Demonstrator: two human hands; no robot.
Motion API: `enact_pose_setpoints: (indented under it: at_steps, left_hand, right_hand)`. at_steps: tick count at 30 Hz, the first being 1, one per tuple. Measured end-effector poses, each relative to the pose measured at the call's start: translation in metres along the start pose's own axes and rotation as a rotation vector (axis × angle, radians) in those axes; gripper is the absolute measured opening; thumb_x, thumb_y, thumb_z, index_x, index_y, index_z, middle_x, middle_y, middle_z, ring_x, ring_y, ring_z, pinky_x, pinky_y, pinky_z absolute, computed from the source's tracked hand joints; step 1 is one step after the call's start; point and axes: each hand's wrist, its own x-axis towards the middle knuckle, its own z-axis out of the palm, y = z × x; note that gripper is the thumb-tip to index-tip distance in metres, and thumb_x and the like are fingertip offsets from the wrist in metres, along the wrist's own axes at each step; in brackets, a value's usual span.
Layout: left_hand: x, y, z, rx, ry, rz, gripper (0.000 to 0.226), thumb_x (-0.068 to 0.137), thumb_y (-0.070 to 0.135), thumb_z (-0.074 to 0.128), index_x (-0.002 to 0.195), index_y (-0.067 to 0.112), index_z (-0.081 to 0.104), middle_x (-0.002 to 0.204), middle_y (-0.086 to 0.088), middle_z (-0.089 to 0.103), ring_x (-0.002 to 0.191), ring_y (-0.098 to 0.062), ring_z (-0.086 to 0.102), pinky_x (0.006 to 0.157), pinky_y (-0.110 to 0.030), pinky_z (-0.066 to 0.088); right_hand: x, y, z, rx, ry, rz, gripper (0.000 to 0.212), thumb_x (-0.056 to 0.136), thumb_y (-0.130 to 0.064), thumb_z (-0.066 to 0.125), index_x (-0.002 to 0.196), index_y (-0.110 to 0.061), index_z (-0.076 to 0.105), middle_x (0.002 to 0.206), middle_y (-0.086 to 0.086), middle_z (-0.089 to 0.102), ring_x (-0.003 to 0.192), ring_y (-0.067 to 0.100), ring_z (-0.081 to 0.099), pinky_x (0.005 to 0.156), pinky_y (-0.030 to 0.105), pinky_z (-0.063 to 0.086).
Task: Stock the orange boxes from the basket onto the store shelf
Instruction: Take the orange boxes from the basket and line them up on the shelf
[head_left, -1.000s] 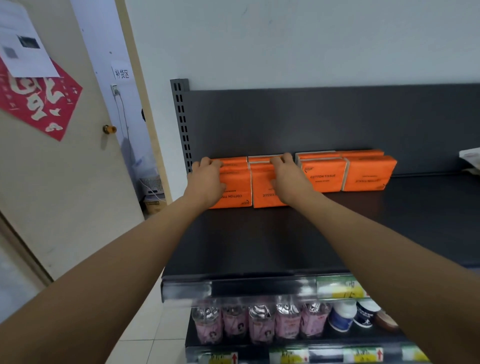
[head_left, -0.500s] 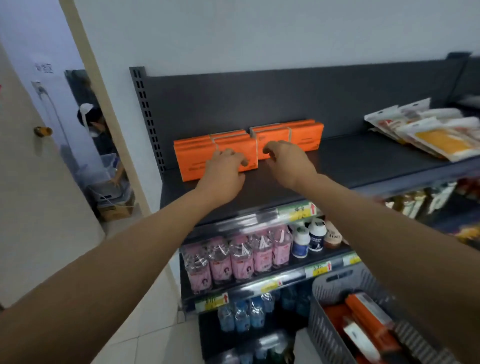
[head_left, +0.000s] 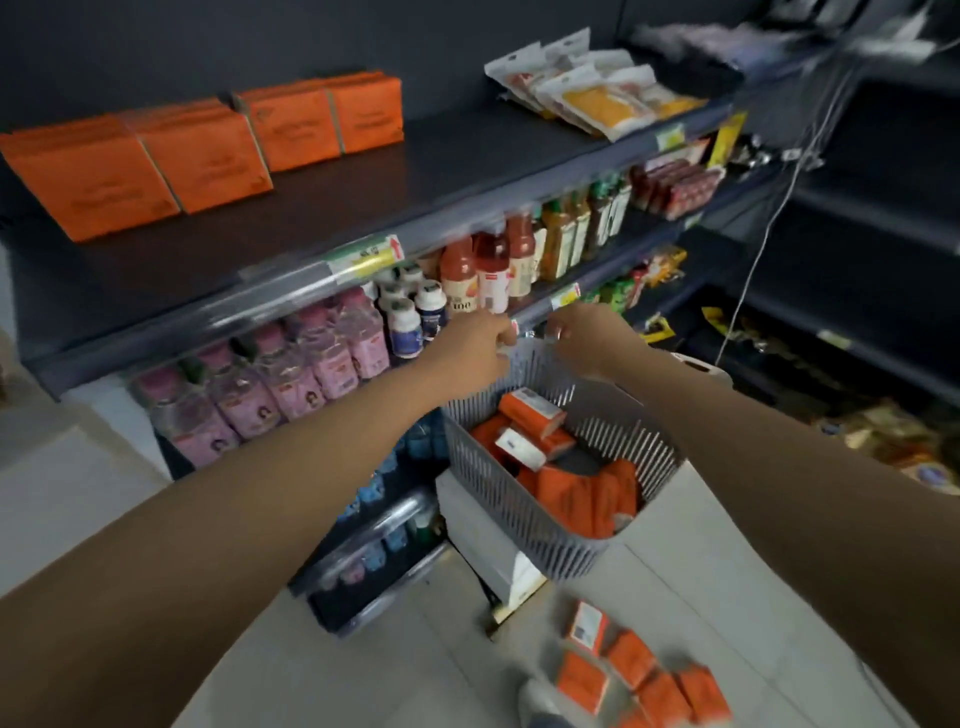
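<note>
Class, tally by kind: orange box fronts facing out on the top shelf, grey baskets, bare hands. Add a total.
Orange cardboard box fronts on the dark top shelf: 4
Grey slatted plastic basket: 1
Bare hands, left hand and right hand: 2
Total: 7

left hand (head_left: 470, 349), right hand (head_left: 589, 339) seemingly curled

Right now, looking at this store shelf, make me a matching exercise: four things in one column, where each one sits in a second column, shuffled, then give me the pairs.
Things:
1 row of orange boxes
2 snack packets
3 pink-labelled bottles
4 grey basket

Places:
A top shelf, right part
B down near the floor
C shelf under the top one
D top shelf, left part

Pairs: 1-D, 2-A, 3-C, 4-B
</note>
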Motion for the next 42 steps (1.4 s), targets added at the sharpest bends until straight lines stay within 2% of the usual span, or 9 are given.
enact_pose_setpoints:
  at_steps: [5,10,13,17,23,27,32,37,42]
  left_hand:
    - [0.02,0.006,0.058,-0.041,-0.181,-0.072,0.023,0.088,0.009,0.059,0.11,0.004,0.062,0.12,-0.012,0.06,0.109,-0.025,0.057,0.086,-0.03,0.045]
    - [0.043,0.006,0.103,-0.115,-0.288,-0.247,0.01,0.09,0.006,0.055,0.094,0.006,0.065,0.099,-0.012,0.059,0.087,-0.018,0.051,0.068,-0.025,0.04]
    - [0.053,-0.001,0.134,-0.095,-0.331,-0.338,0.016,0.088,0.005,0.055,0.101,0.002,0.065,0.094,-0.013,0.057,0.09,-0.025,0.058,0.059,-0.02,0.037]
    - [0.062,-0.018,0.173,-0.036,-0.357,-0.442,0.032,0.09,0.004,0.053,0.122,0.003,0.056,0.126,-0.015,0.057,0.116,-0.028,0.054,0.088,-0.03,0.043]
    - [0.078,-0.046,0.213,-0.031,-0.32,-0.563,0.043,0.089,0.0,0.049,0.131,0.009,0.047,0.135,-0.016,0.043,0.12,-0.03,0.049,0.099,-0.034,0.04]
    - [0.088,-0.06,0.236,0.025,-0.296,-0.612,0.048,0.088,0.002,0.048,0.132,0.02,0.042,0.134,-0.014,0.034,0.115,-0.033,0.052,0.1,-0.042,0.044]
    - [0.1,-0.071,0.253,0.284,-0.295,-0.474,0.055,0.09,0.01,0.049,0.141,0.026,0.035,0.141,-0.008,0.027,0.127,-0.035,0.032,0.104,-0.047,0.039]
    - [0.106,-0.087,0.273,0.281,-0.447,-0.451,0.046,0.094,0.021,0.043,0.14,0.023,0.038,0.148,-0.004,0.032,0.13,-0.031,0.036,0.107,-0.04,0.036]
    - [0.116,-0.078,0.271,0.256,-0.409,-0.423,0.04,0.091,0.017,0.05,0.131,0.019,0.05,0.139,-0.004,0.045,0.126,-0.028,0.044,0.101,-0.039,0.04]
  right_hand:
    - [-0.009,0.056,0.035,-0.039,-0.179,0.019,0.032,0.092,-0.007,0.044,0.116,-0.006,0.065,0.122,0.015,0.064,0.111,0.032,0.061,0.093,0.041,0.052]
    - [0.002,0.096,0.074,-0.049,-0.34,-0.009,0.031,0.091,-0.01,0.052,0.119,-0.01,0.065,0.123,0.01,0.064,0.115,0.029,0.059,0.091,0.031,0.047]
    - [0.017,0.118,0.1,-0.055,-0.449,-0.041,0.033,0.088,-0.016,0.058,0.12,-0.014,0.065,0.123,0.007,0.065,0.114,0.027,0.06,0.092,0.032,0.049]
    - [0.036,0.132,0.132,-0.086,-0.572,-0.081,0.037,0.091,-0.02,0.058,0.126,-0.009,0.059,0.129,0.009,0.06,0.118,0.027,0.057,0.099,0.034,0.046]
    - [0.059,0.138,0.192,-0.119,-0.764,-0.15,0.056,0.085,-0.031,0.064,0.135,-0.011,0.05,0.132,0.008,0.057,0.119,0.026,0.056,0.1,0.037,0.048]
    - [0.071,0.142,0.221,-0.114,-0.858,-0.137,0.063,0.079,-0.042,0.069,0.133,-0.015,0.052,0.131,0.005,0.057,0.123,0.026,0.053,0.104,0.039,0.043]
    - [0.079,0.146,0.243,0.003,-0.956,-0.104,0.069,0.077,-0.04,0.072,0.138,-0.019,0.047,0.136,0.004,0.053,0.126,0.025,0.05,0.107,0.038,0.038]
    - [0.084,0.15,0.252,0.051,-1.014,-0.087,0.069,0.077,-0.041,0.072,0.138,-0.017,0.048,0.134,0.004,0.054,0.123,0.024,0.051,0.105,0.036,0.041]
    - [0.094,0.156,0.226,0.158,-0.979,-0.049,0.069,0.077,-0.039,0.073,0.137,-0.017,0.047,0.132,0.003,0.055,0.122,0.025,0.051,0.099,0.035,0.04]
